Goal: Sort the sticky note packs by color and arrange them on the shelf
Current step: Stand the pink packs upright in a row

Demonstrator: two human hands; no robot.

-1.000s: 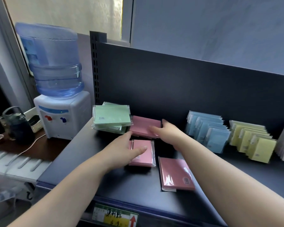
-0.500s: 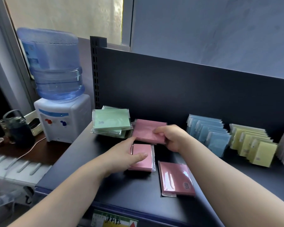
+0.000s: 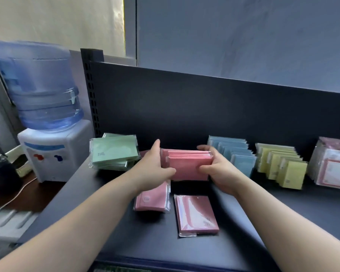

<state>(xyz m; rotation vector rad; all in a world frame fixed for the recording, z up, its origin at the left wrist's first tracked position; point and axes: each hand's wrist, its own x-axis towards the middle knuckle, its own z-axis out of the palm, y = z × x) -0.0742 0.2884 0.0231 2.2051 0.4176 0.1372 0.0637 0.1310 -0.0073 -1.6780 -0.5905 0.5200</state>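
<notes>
**Change of state.** One second ago, the pink packs lay flat on the shelf (image 3: pixel 82 203) and one was touched by each hand. A bundle of pink packs (image 3: pixel 188 166) is now gathered and stood on edge at the rear of the shelf. It is placed between the green stack (image 3: pixel 114 154) and the blue row (image 3: pixel 234 154). The camera view is also seen to have shifted closer and lower.

**Meaning for the task.** It is judged that a pink row is being formed to match the upright blue row and the yellow row (image 3: pixel 281 167). The sorting of pink is not yet complete. Two pink packs are left lying flat nearer the front edge:
- the left flat pack (image 3: pixel 153 201), partly covered by the left wrist;
- the right flat pack (image 3: pixel 196 214), lying apart just beside it.

The green stack is likewise left flat and unarranged.

**Hands.**
- The left hand (image 3: pixel 151 169) is pressed against the left end of the bundle. The thumb is wrapped across the front face and the fingers are extended up along the end.
- The right hand (image 3: pixel 216 171) is closed round the right end. The thumb is set on the front face and the fingers are hooked over the rear.

The bundle is thus clamped between both hands. Whether its lower edge is seated on the shelf cannot be told.
</notes>
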